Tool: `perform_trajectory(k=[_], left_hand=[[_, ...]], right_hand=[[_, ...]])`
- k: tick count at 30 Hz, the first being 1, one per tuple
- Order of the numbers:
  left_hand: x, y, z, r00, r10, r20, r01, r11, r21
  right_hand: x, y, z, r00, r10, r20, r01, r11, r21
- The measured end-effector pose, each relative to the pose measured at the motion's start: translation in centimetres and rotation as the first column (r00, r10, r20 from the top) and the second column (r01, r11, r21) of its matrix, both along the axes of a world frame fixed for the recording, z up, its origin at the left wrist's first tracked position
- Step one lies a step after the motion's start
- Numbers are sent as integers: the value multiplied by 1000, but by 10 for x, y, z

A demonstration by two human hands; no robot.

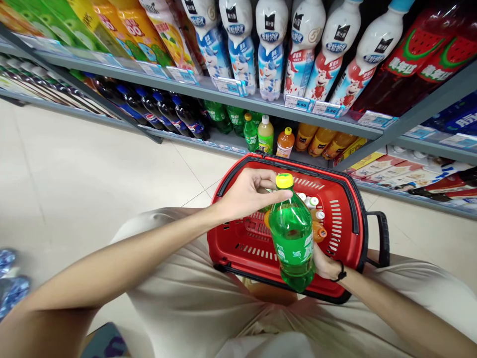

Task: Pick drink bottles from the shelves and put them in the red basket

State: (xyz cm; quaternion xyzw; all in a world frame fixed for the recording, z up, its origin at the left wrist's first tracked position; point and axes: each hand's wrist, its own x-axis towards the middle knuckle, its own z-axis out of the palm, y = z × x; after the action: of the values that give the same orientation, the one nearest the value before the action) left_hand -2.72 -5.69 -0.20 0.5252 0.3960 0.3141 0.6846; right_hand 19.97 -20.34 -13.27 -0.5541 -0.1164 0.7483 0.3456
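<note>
A large green soda bottle (291, 233) with a yellow cap is held up, slightly tilted, over a red shopping basket (346, 214). My left hand (250, 191) is closed at its neck, with the thumb along the shoulder just below the cap. Supporting the lower part from behind is my right hand (323, 262); its fingers are mostly hidden by the bottle. Several smaller bottles lie inside the basket, among them an orange drink bottle (319, 232) and some with white caps (313, 201). The basket's black handle (383, 238) sticks out on the right.
Grey shelves (208, 92) run across the front, with white milk drink bottles (271, 49) above and cola bottles (164, 109) below. Small bottles (265, 134) stand at the lower shelf's edge. Pale floor tiles (74, 164) lie left, with blue-tinted bottles (13, 291) at the far edge.
</note>
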Motion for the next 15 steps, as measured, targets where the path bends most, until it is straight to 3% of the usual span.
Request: perform_trajectory(k=[15], left_hand=[[1, 6, -6, 997, 43, -66, -40, 998, 46]], right_hand=[[3, -2, 4, 993, 116, 3, -115, 991, -65]])
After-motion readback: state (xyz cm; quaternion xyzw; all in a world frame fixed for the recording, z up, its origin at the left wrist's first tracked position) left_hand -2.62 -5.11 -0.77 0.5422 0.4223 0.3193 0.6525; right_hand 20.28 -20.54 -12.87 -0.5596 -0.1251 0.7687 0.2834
